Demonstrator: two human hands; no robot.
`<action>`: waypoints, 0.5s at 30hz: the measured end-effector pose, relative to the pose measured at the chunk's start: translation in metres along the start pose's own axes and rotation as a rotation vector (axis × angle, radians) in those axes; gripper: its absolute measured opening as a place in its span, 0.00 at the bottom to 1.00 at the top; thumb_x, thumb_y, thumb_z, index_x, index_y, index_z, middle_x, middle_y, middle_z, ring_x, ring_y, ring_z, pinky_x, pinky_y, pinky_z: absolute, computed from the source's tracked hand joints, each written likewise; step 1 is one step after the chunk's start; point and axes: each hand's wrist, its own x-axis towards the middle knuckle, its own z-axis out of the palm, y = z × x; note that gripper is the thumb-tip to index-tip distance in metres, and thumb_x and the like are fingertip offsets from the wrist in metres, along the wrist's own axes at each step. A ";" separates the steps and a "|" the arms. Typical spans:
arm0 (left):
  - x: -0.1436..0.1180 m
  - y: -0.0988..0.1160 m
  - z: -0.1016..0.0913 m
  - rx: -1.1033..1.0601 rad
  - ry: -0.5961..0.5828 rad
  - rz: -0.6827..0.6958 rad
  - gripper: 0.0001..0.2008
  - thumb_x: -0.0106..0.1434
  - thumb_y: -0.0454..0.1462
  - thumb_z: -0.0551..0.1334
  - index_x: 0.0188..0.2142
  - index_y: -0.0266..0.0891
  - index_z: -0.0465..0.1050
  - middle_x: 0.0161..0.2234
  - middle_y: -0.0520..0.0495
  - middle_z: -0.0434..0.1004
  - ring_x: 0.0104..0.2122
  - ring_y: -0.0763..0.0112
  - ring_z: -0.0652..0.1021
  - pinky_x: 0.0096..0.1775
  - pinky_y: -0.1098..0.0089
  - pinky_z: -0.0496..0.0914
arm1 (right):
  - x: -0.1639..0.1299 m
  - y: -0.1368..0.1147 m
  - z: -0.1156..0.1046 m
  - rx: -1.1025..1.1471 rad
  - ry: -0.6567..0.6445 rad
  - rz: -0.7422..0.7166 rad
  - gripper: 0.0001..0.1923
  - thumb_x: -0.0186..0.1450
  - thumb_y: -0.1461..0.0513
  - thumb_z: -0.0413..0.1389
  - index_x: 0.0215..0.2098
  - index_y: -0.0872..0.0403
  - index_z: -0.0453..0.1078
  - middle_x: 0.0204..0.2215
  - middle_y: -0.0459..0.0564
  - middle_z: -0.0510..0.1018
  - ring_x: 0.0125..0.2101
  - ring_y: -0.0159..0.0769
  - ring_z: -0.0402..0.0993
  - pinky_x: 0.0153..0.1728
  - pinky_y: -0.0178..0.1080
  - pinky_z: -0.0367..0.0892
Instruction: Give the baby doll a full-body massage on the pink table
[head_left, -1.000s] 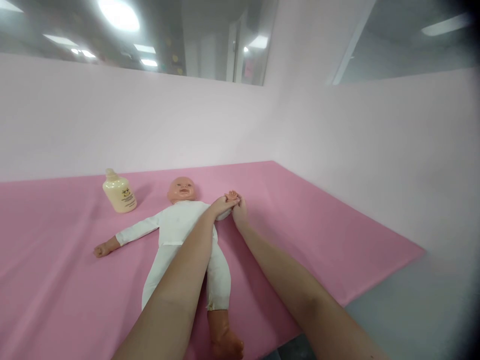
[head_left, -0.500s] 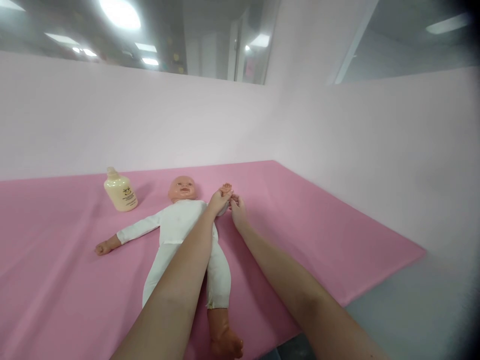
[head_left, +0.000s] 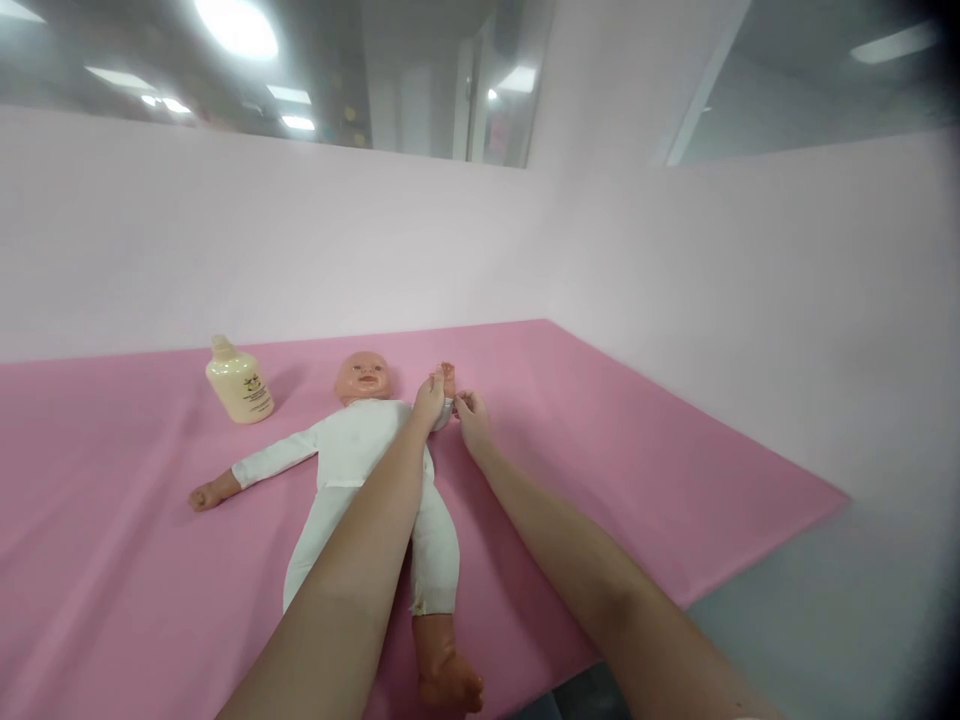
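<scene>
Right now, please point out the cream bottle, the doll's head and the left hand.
cream bottle (head_left: pixel 241 385): head view, on its body.
doll's head (head_left: pixel 362 377): head view, on the face.
left hand (head_left: pixel 429 399): head view, on the back of the hand.

Cream bottle (head_left: pixel 240 382) upright on pink mat (head_left: pixel 600 440); pale partition walls (head_left: pixel 675 260) behind.

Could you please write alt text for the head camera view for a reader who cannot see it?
Two bare hands, left hand and right hand, hold a doll's raised arm. The doll lies face up on a pink mat, a cream bottle beside its head.
</scene>
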 end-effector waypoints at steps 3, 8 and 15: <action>0.001 -0.001 0.000 0.006 -0.001 -0.010 0.29 0.69 0.53 0.44 0.35 0.34 0.75 0.35 0.37 0.79 0.39 0.57 0.78 0.45 0.60 0.69 | -0.002 -0.002 0.000 0.009 -0.012 0.013 0.06 0.56 0.57 0.52 0.30 0.50 0.62 0.24 0.41 0.70 0.28 0.31 0.68 0.35 0.36 0.65; 0.000 0.000 0.002 -0.049 -0.046 -0.013 0.15 0.59 0.47 0.62 0.37 0.37 0.74 0.36 0.43 0.79 0.42 0.61 0.78 0.49 0.63 0.68 | -0.004 -0.003 -0.001 0.025 -0.048 0.047 0.06 0.57 0.59 0.52 0.32 0.50 0.63 0.26 0.42 0.72 0.29 0.32 0.70 0.35 0.36 0.66; -0.002 0.001 0.001 -0.043 -0.071 -0.046 0.11 0.49 0.36 0.68 0.32 0.36 0.72 0.32 0.46 0.78 0.41 0.61 0.78 0.47 0.64 0.70 | -0.001 0.004 0.000 0.032 -0.066 0.073 0.05 0.58 0.61 0.49 0.34 0.50 0.63 0.31 0.44 0.75 0.30 0.32 0.72 0.33 0.36 0.70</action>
